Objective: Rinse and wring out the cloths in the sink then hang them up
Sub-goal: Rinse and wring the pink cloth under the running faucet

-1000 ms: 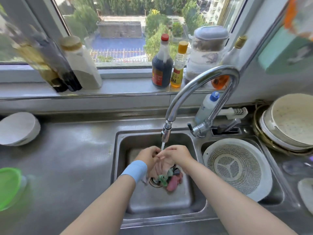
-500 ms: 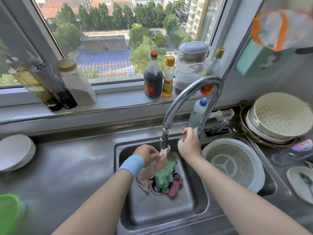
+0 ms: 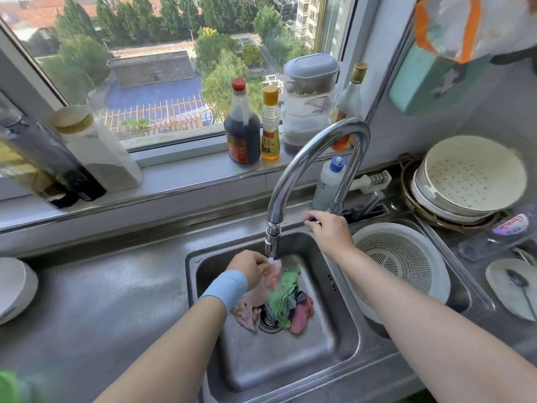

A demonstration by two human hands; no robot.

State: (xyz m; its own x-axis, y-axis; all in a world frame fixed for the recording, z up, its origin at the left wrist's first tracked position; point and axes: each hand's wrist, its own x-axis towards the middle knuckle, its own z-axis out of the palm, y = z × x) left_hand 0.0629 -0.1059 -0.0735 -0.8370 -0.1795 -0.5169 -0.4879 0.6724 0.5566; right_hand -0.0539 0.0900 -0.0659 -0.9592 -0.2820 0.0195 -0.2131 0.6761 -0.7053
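My left hand [image 3: 250, 266], with a blue wristband, grips a pale pink cloth [image 3: 261, 289] and holds its top under the tap spout [image 3: 272, 241], where a thin stream of water falls. The cloth hangs down to the drain. A green cloth [image 3: 283, 295] and a darker pink cloth [image 3: 300, 317] lie bunched beside it on the floor of the steel sink [image 3: 279, 356]. My right hand [image 3: 329, 229] is closed on the black tap handle at the base of the curved tap [image 3: 313, 158].
A white colander [image 3: 398, 266] fills the right basin. Stacked strainer bowls [image 3: 470, 181] and a plate with a spoon [image 3: 514, 286] stand further right. Bottles [image 3: 242, 132] and jars line the windowsill. A white bowl [image 3: 14, 286] rests on the left counter. A teal cloth [image 3: 421, 80] hangs top right.
My right hand left the cloth and moved up right to the tap handle. My left hand alone keeps the pink cloth under the spout. The water stream has thinned.
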